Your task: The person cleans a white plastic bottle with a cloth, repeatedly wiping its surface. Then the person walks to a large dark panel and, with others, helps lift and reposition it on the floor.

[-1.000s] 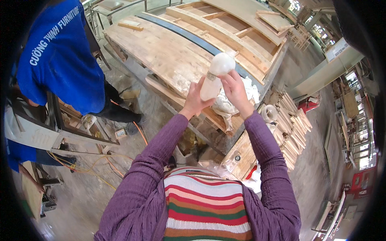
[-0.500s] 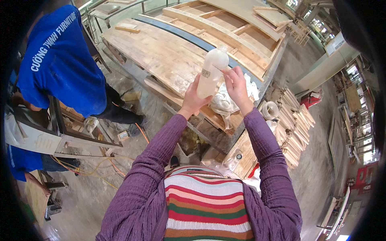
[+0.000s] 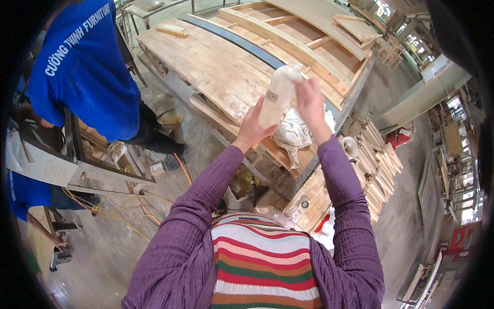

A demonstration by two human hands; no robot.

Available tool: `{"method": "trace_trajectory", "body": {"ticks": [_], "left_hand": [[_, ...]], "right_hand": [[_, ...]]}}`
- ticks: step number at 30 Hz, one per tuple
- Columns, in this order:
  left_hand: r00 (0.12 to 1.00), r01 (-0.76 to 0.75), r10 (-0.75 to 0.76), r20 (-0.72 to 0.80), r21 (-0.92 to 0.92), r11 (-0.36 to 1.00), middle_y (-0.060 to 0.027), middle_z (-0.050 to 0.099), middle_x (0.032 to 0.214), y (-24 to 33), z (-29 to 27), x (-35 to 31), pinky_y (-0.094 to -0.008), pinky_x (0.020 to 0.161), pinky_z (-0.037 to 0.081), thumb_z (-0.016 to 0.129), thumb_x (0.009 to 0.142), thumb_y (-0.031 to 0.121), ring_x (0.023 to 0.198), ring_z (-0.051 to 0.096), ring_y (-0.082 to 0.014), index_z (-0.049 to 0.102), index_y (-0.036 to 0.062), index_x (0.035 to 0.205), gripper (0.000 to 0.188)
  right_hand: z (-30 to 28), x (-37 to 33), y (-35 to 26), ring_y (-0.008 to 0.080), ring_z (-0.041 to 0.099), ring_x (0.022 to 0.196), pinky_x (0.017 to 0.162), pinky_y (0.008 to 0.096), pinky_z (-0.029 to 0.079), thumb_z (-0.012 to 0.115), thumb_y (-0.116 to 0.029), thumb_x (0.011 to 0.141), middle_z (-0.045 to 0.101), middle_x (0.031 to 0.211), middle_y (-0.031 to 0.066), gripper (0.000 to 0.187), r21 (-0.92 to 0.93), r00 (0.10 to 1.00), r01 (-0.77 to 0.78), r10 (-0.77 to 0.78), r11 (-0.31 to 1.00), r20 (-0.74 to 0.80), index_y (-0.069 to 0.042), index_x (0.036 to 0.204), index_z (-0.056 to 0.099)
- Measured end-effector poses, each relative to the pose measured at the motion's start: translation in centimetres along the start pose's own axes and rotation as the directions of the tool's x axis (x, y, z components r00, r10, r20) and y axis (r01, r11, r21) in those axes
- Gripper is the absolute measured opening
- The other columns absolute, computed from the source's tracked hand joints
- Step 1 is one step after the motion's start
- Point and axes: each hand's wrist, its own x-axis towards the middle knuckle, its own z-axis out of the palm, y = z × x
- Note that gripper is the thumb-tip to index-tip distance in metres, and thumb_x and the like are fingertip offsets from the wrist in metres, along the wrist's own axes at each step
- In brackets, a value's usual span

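A translucent white plastic bottle (image 3: pixel 277 103) with a small label is tilted over the workbench's near edge. My left hand (image 3: pixel 253 126) is wrapped round its lower part. Beside the bottle's upper part is my right hand (image 3: pixel 310 101), its fingers smeared by motion, so their grip cannot be made out. A crumpled white cloth (image 3: pixel 292 135) lies on the bench just beyond and below my hands. The wooden bench top (image 3: pixel 206 72) stretches away to the left behind the bottle.
Framed wooden panels (image 3: pixel 288 26) lie at the back of the bench. Thin wood strips (image 3: pixel 378 170) are piled at the right, near a roll of tape (image 3: pixel 350 148). A co-worker in a blue shirt (image 3: pixel 82 67) bends at the left. Cords (image 3: pixel 116 216) trail over the floor.
My right hand has moved up along the bottle toward its neck and is now blurred. The bottle, in my left hand, appears slightly farther right, and the whole view has shifted a little.
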Motion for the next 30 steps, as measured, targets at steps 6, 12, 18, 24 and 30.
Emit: {"method": "trace_trajectory", "body": {"ticks": [6, 12, 18, 24, 30], "left_hand": [[1.0, 0.029, -0.03, 0.004, 0.051, 0.998, -0.0232, 0.058, 0.119, 0.1, -0.2, -0.2, -0.0463, 0.089, 0.05, 0.082, 0.074, 0.031, 0.107, 0.06, -0.0395, 0.03, 0.0082, 0.152, 0.096], [1.0, -0.028, 0.028, 0.004, 0.072, 0.997, -0.0229, 0.058, 0.116, 0.2, -0.3, -0.2, -0.0451, 0.089, 0.05, 0.082, 0.074, 0.03, 0.105, 0.06, -0.039, 0.028, 0.0087, 0.154, 0.099], [1.0, -0.014, 0.015, -0.004, 0.127, 0.992, -0.0221, 0.058, 0.115, 0.0, -0.2, -0.4, -0.0451, 0.09, 0.05, 0.081, 0.074, 0.031, 0.105, 0.059, -0.0385, 0.027, 0.0097, 0.155, 0.1], [1.0, 0.002, -0.003, 0.014, 0.091, 0.996, -0.0226, 0.056, 0.117, 0.4, -0.3, -0.3, -0.0455, 0.092, 0.049, 0.082, 0.073, 0.028, 0.108, 0.057, -0.0392, 0.027, 0.0112, 0.155, 0.1], [0.999, -0.031, 0.03, 0.013, 0.152, 0.988, -0.0231, 0.056, 0.12, 0.4, -0.3, -0.7, -0.0457, 0.094, 0.049, 0.082, 0.072, 0.028, 0.111, 0.056, -0.0394, 0.03, 0.0115, 0.154, 0.098]], "right_hand": [[0.2, 0.4, -0.3, 0.0337, 0.054, 0.081, 0.071, 0.043, 0.046, 0.061, 0.003, 0.084, 0.053, 0.084, 0.015, 0.022, -0.109, 0.998, 0.034, -0.029, 0.994, 0.051, -0.005, 0.103, 0.068], [0.3, -0.2, -0.8, 0.0359, 0.056, 0.084, 0.073, 0.0434, 0.047, 0.061, 0.004, 0.083, 0.055, 0.087, 0.0166, 0.023, -0.077, 0.998, 0.033, -0.029, 0.997, 0.06, -0.005, 0.102, 0.068], [0.4, 0.3, -1.1, 0.0351, 0.055, 0.082, 0.072, 0.0435, 0.047, 0.061, 0.005, 0.083, 0.052, 0.084, 0.016, 0.023, -0.166, 0.998, 0.062, -0.056, 0.984, 0.044, -0.006, 0.102, 0.068], [0.3, -0.5, -0.9, 0.0355, 0.057, 0.084, 0.07, 0.0446, 0.048, 0.061, 0.003, 0.085, 0.054, 0.087, 0.0169, 0.021, -0.123, 0.996, 0.047, -0.037, 0.991, 0.082, -0.006, 0.102, 0.068], [-1.0, 1.0, -1.1, 0.0336, 0.056, 0.082, 0.072, 0.0418, 0.048, 0.061, 0.002, 0.088, 0.053, 0.087, 0.0163, 0.018, -0.205, 0.997, -0.062, 0.072, 0.977, 0.04, -0.003, 0.104, 0.067]]}}
